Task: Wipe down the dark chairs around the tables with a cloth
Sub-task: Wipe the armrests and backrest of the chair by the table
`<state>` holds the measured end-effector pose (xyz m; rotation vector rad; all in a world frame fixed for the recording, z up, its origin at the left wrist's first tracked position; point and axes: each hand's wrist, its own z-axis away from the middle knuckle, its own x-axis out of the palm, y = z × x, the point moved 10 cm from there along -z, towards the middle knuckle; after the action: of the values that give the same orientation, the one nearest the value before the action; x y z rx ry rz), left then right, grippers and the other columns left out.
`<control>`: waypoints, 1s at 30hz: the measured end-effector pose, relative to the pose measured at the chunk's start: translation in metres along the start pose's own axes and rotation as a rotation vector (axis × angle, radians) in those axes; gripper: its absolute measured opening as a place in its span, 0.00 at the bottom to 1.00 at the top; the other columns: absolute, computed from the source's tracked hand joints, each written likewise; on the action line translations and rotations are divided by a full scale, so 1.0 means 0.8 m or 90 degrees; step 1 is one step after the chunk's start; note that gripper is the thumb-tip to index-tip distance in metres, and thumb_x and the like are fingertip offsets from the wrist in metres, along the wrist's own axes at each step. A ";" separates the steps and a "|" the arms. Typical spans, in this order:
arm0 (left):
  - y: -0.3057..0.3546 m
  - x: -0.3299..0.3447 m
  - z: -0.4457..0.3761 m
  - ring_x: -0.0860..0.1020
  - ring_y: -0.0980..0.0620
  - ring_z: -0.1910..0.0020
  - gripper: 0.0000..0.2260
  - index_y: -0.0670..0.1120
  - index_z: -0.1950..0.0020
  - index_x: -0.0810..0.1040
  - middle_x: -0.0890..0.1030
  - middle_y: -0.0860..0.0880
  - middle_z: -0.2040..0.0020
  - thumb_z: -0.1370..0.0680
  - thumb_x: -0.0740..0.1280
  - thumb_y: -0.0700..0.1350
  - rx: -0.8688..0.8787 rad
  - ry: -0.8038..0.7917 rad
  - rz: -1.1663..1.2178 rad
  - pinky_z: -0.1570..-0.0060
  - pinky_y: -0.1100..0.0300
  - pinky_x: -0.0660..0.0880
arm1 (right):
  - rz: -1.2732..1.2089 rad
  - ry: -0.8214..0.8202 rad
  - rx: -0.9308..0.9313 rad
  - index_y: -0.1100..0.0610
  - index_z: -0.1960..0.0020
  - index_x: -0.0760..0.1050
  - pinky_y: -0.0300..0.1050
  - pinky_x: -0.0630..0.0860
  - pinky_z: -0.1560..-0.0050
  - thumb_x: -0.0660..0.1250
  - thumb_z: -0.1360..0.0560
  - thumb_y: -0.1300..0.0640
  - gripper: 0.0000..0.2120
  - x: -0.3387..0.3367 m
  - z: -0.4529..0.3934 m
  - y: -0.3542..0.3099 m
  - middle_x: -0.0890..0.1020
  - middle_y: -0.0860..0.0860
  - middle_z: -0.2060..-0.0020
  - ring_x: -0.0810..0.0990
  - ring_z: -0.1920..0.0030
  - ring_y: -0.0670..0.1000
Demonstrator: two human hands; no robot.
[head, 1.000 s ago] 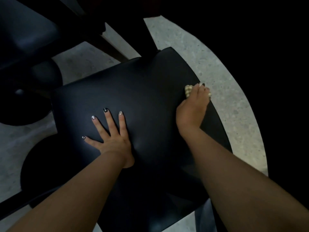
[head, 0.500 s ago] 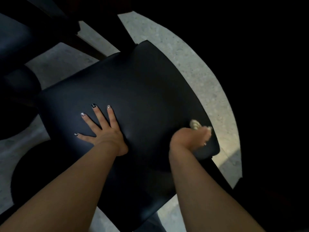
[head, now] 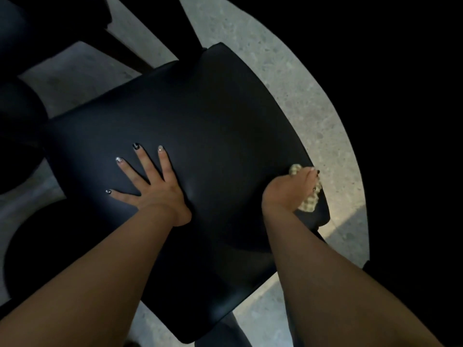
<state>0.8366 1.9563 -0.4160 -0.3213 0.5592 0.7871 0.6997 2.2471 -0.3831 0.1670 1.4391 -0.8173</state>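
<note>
A dark padded chair seat [head: 200, 116] fills the middle of the head view. My left hand [head: 152, 186] lies flat on the seat with its fingers spread, holding nothing. At the seat's right edge my right hand [head: 288, 191] presses a pale checked cloth [head: 310, 201] against the cushion. The cloth pokes out above and to the right of the fingers; most of it is hidden under the hand.
Grey speckled floor [head: 295, 78] shows to the right of the seat. Dark chair or table legs [head: 125, 51] run behind the seat at the top left. A dark round base [head: 17, 136] sits at the far left, and the right side is black.
My right hand has slid the cloth down the seat's right edge, from the far part to the near right corner. The left hand has stayed flat on the seat.
</note>
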 end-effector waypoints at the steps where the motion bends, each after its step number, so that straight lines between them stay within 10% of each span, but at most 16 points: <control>1: -0.001 0.000 0.000 0.16 0.31 0.42 0.65 0.50 0.39 0.12 0.13 0.41 0.38 0.38 0.74 0.48 0.001 0.003 0.002 0.41 0.20 0.41 | -0.023 0.002 -0.041 0.67 0.26 0.58 0.43 0.44 0.27 0.52 0.23 0.69 0.25 0.007 -0.003 -0.025 0.59 0.59 0.25 0.53 0.24 0.55; 14: -0.005 0.002 -0.002 0.17 0.31 0.38 0.67 0.51 0.42 0.10 0.14 0.41 0.37 0.40 0.75 0.49 -0.021 0.013 0.010 0.42 0.20 0.40 | -0.068 -0.221 -0.627 0.73 0.33 0.68 0.62 0.58 0.28 0.59 0.30 0.75 0.24 0.061 0.179 -0.128 0.68 0.66 0.31 0.62 0.29 0.68; 23: -0.001 -0.003 0.005 0.16 0.30 0.41 0.64 0.50 0.39 0.13 0.13 0.40 0.38 0.38 0.74 0.49 -0.012 -0.006 0.008 0.42 0.20 0.40 | -0.117 -0.012 0.018 0.63 0.24 0.52 0.53 0.56 0.28 0.51 0.23 0.65 0.28 -0.023 0.033 0.001 0.53 0.57 0.23 0.55 0.25 0.60; 30: 0.001 -0.003 0.000 0.15 0.31 0.43 0.65 0.50 0.42 0.11 0.13 0.40 0.38 0.39 0.74 0.49 0.009 0.019 0.022 0.44 0.20 0.38 | -0.014 -0.079 -0.130 0.73 0.28 0.56 0.48 0.41 0.25 0.58 0.30 0.73 0.31 0.015 0.141 0.027 0.55 0.66 0.26 0.52 0.25 0.63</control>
<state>0.8346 1.9554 -0.4144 -0.3120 0.5996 0.8119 0.8027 2.1944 -0.3825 -0.0538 1.3987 -0.6818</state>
